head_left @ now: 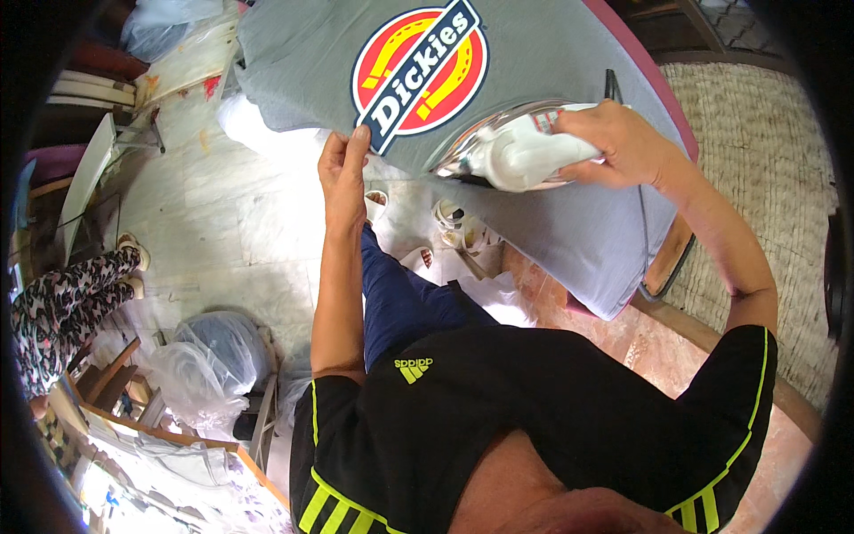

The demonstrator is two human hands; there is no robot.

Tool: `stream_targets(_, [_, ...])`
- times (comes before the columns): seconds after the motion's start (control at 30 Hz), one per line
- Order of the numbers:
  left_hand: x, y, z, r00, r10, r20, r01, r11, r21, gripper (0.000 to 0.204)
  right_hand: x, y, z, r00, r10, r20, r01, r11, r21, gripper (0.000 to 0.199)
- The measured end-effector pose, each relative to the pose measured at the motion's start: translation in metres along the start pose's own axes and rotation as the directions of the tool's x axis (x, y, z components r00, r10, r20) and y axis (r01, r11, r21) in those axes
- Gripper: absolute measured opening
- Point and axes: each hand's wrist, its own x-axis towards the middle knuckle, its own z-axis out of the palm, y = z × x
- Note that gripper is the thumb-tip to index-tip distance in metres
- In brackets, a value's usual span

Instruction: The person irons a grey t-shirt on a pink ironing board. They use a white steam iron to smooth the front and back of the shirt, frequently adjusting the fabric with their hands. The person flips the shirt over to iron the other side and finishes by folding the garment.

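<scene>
A grey T-shirt [302, 53] with a red, yellow and dark blue print lies over the ironing board [569, 231], part of it hanging past the left side. My left hand [345, 169] pinches the shirt's near edge just below the print, thumb on top. Wrapped round the handle of a white steam iron [516, 156] is my right hand [623, 142]. The iron points left, its shiny base beside the print and close to the board's near edge. Slight blur covers the iron and right hand. Its underside is hidden, so full contact with the cloth cannot be told.
A black metal bar [669, 276] juts from the board's right side. Beyond it lies a beige textured mat [747, 151]. On the left, a person in patterned trousers [67, 307] stands near furniture and a clear plastic bag [209, 356]. White sandals [454, 222] rest below the board.
</scene>
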Motion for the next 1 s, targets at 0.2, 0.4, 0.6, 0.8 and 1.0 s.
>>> stream_targets(0.2, [-0.003, 0.002, -0.001, 1.000, -0.018, 0.005, 0.019, 0.999, -0.033, 0.029, -0.011, 0.011, -0.008, 0.991, 0.131, -0.028, -0.131, 0.991, 0.011, 0.033])
stream_targets(0.4, [-0.003, 0.007, 0.000, 0.999, 0.014, 0.045, -0.014, 1.000, -0.016, 0.037, -0.050, 0.015, -0.009, 0.897, 0.393, -0.203, -0.371, 0.918, 0.141, 0.034])
stream_targets(0.6, [0.000, 0.002, -0.008, 0.995, -0.074, 0.062, 0.070, 0.996, 0.061, 0.077, -0.057, -0.029, 0.026, 0.504, 0.813, -0.293, -0.625, 0.577, 0.526, 0.031])
stream_targets(0.8, [0.005, 0.001, -0.007, 0.994, -0.031, 0.108, 0.034, 0.999, -0.028, 0.094, 0.003, -0.018, 0.009, 0.366, 0.859, -0.358, -0.610, 0.512, 0.605, 0.034])
stream_targets(1.0, [0.005, -0.002, -0.008, 0.981, -0.136, 0.142, 0.155, 0.979, -0.134, 0.102, 0.072, 0.052, -0.027, 0.432, 0.647, -0.628, -0.610, 0.723, 0.325, 0.036])
